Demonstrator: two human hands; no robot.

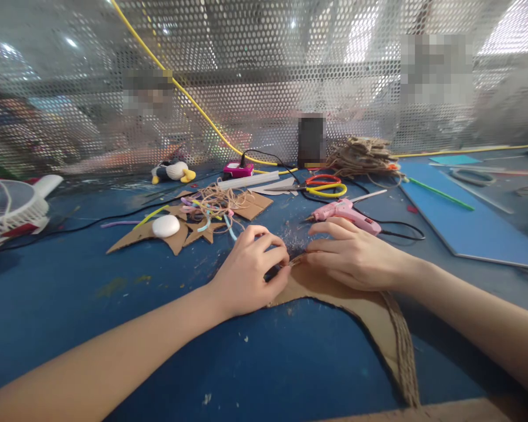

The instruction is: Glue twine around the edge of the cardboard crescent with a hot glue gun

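A curved piece of brown cardboard (369, 313) lies on the blue table (114, 293), with twine wound round its right end. My left hand (250, 272) is closed, its fingertips pinching at the cardboard's upper tip. My right hand (352, 255) rests on the cardboard just right of it, fingers curled and pressed onto the tip. What lies between the fingertips is too small to make out.
A pink glue gun (347, 214) with a black cord lies just behind my right hand. Scissors (325, 184), a heap of twine (365, 155), cardboard scraps with coloured strings (206, 214), a white oval (166, 225), a fan (9, 205) at left, and a blue board (470, 223) at right.
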